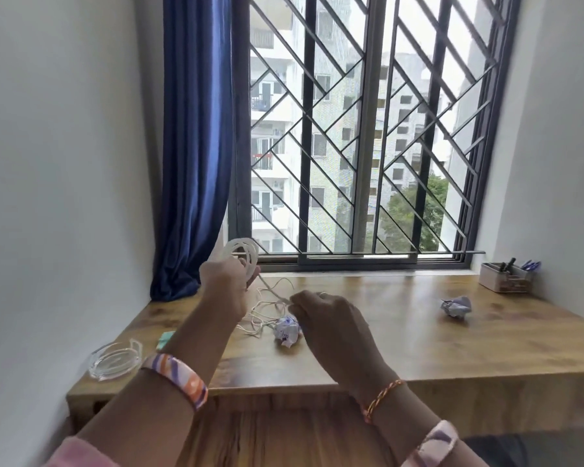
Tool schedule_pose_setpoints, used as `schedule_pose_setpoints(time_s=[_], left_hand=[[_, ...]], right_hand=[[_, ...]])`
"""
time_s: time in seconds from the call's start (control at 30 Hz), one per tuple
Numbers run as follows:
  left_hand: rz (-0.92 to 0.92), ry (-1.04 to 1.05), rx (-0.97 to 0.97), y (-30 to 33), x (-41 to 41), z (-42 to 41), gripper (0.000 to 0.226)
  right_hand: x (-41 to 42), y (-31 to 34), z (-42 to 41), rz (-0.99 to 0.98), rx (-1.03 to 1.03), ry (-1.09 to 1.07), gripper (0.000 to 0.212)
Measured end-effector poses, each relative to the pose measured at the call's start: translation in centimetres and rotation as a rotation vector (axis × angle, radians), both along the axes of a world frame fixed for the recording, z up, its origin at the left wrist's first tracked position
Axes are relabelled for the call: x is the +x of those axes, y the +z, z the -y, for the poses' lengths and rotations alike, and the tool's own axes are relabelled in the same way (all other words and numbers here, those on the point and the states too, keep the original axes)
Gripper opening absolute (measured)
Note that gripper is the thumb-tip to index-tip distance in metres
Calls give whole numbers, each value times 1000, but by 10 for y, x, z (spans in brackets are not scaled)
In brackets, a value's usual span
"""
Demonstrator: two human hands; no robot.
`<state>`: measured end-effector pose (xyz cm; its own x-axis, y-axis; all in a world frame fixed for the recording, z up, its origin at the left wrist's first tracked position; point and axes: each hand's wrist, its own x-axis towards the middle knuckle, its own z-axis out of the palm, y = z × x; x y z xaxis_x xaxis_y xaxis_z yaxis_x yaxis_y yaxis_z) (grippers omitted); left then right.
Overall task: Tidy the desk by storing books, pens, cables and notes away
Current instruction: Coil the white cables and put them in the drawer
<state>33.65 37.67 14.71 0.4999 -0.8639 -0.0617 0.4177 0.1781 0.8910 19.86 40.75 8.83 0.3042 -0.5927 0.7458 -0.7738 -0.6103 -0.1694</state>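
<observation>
Cable: a thin white cable is half coiled; the finished loops stand up in the air near the curtain, and the loose tail lies in a tangle on the bench below and between the two hands.
Left hand: the left hand is raised over the back left of the bench, its fingers curled round the bundle of loops, gripping it.
Right hand: the right hand sits lower and to the right, its fingers pinched on the strand that runs up and leftwards to the coil.
Key relation: the free strand slopes from the pinch up to the coil, and the slack trails down beneath both hands; the right hand is the nearer one to that slack (so it looks the likely one to feed the next loop).
Paper: one crumpled ball of paper lies just beside the tangle, under the right hand; a second ball lies well apart to the right.
Pens: a pen holder stands in the far right corner with pens in it.
Left edge: a clear dish and a small green thing (too blurred to name) lie there.
</observation>
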Motion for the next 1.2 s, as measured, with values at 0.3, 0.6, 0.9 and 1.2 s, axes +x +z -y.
schedule_pose_setpoints(time_s=[0.3, 0.6, 0.9, 1.2], left_hand=[[1140, 263, -448, -30, -6, -12, 28], [905, -237, -548, -26, -9, -24, 22], [703, -394, -572, -13, -1, -34, 21], [457, -406, -499, -14, 18, -31, 12]], right_hand=[[19, 23, -9, 542, 14, 112, 25], [22, 35, -6, 442, 31, 138, 16], [26, 42, 2, 648, -123, 31, 18], [36, 50, 9, 924, 540, 386, 41]])
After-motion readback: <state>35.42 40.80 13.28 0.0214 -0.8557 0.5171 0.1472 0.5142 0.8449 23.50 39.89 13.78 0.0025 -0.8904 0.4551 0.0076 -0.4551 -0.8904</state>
